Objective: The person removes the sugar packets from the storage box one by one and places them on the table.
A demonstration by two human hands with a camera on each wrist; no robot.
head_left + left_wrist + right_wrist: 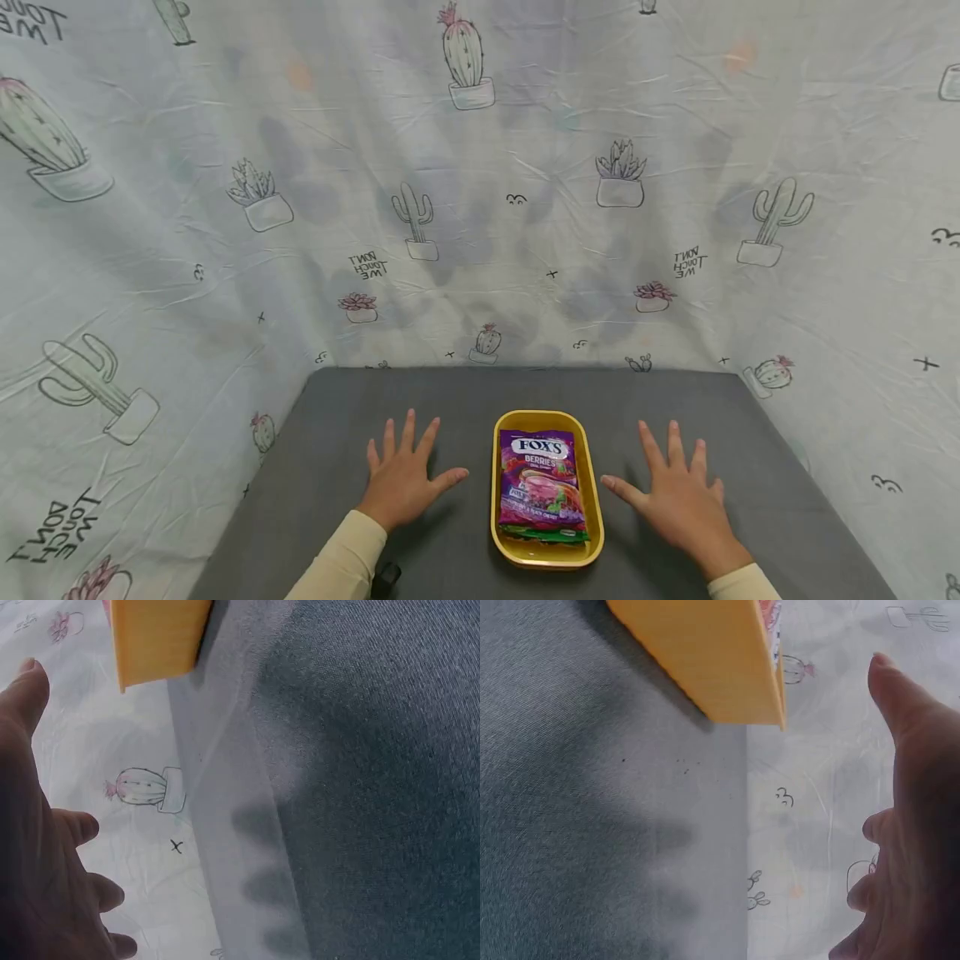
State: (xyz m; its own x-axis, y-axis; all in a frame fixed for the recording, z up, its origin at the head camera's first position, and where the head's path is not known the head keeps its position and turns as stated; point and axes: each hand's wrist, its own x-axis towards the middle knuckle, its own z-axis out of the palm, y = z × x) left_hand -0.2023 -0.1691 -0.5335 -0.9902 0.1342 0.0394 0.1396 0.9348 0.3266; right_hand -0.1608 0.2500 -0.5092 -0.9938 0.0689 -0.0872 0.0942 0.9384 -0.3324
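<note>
A yellow tray [591, 508] with rounded corners stands on the dark grey table, between the two hands. Inside lies a purple Fox's Berries candy bag [542, 483], with a green-edged packet [551, 535] partly hidden beneath it. To the tray's left my left hand [405, 483] hovers over the table, fingers spread, holding nothing. On the other side my right hand [682, 500] is spread the same way, also apart from the tray. Both wrist views show the tray's yellow side wall [161, 637] beyond the thumb; in the right one, a sliver of packaging [771, 619] shows above the rim.
The grey tabletop [420, 387] runs back to a white curtain [525, 233] printed with cacti, which also hangs at both sides. Beside the left sleeve, a small black object [386, 579] shows at the bottom edge; its kind is unclear.
</note>
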